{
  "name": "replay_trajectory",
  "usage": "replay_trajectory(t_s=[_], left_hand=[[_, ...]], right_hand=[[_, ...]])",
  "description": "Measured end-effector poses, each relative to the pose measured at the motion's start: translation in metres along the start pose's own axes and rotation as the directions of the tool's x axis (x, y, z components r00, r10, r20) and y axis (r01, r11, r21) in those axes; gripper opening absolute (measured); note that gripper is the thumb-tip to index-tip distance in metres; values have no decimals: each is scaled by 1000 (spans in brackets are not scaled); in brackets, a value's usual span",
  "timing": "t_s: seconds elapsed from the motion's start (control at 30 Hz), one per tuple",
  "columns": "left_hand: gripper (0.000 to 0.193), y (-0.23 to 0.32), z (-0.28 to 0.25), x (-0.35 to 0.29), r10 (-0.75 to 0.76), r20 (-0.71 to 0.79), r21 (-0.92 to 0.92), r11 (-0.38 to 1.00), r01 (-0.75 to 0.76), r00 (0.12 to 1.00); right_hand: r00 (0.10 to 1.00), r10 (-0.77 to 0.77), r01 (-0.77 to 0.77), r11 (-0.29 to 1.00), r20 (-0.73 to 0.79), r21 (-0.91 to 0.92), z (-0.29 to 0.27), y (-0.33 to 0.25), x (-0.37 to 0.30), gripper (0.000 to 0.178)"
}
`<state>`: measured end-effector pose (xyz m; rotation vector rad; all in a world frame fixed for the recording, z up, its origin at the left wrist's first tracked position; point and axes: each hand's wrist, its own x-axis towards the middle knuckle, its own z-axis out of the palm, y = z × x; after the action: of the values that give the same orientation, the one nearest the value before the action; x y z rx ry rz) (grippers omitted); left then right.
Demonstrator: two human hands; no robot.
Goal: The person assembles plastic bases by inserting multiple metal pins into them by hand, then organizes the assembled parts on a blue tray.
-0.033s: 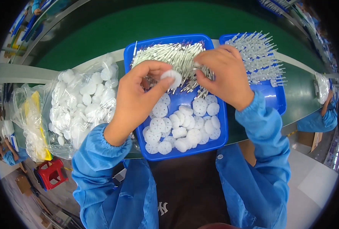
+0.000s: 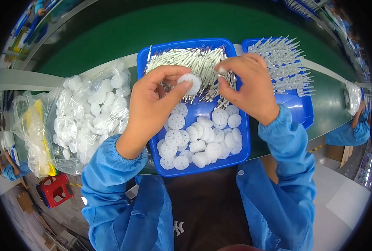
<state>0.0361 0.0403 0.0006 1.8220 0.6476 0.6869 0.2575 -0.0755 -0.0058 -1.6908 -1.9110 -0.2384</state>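
A thin white plastic disc (image 2: 190, 85) is pinched by its edge between the thumb and fingers of my left hand (image 2: 156, 90), above the front blue tray (image 2: 162, 169). To its right, my right hand (image 2: 251, 85) is closed in a pinch on a small pale piece (image 2: 222, 71), too small to name. Below both hands, many thin whitish rods with silvery ends (image 2: 182, 57) fill the tray's far half. Loose white discs (image 2: 213, 150) with small holes are heaped in its near half. The hands are apart, and the disc does not touch the right fingers.
At right, a second blue tray (image 2: 297, 109) bears rows of discs with rods standing in them (image 2: 284, 62). A clear bag of white discs (image 2: 96, 100) lies left, beside a yellow item in clear plastic (image 2: 39, 121). A red stool (image 2: 56, 191) stands on the floor.
The disc in my left hand has shifted slightly right and shows more of its face. My right fingers have parted a little around the pale piece, which shows more plainly.
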Motion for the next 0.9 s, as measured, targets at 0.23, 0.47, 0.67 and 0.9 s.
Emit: replay_trajectory(t_s=[0.23,0.47,0.67,0.9], left_hand=[[26,-24,6,9,51,-100,-112,992,-63,994],[27,-13,5,-3,80,-107,-239,965,-103,991],[29,-8,2,-4,28,-93,-405,912,-63,995],[32,-15,0,-1,111,-90,-244,961,-130,990]], right_hand=[[913,401,-365,886,-77,285,1,-25,-7,21],[968,234,-210,954,-92,215,-2,-53,5,24],[952,302,-281,919,-36,276,-5,-54,5,22],[925,378,-364,849,40,383,-8,-52,6,18]])
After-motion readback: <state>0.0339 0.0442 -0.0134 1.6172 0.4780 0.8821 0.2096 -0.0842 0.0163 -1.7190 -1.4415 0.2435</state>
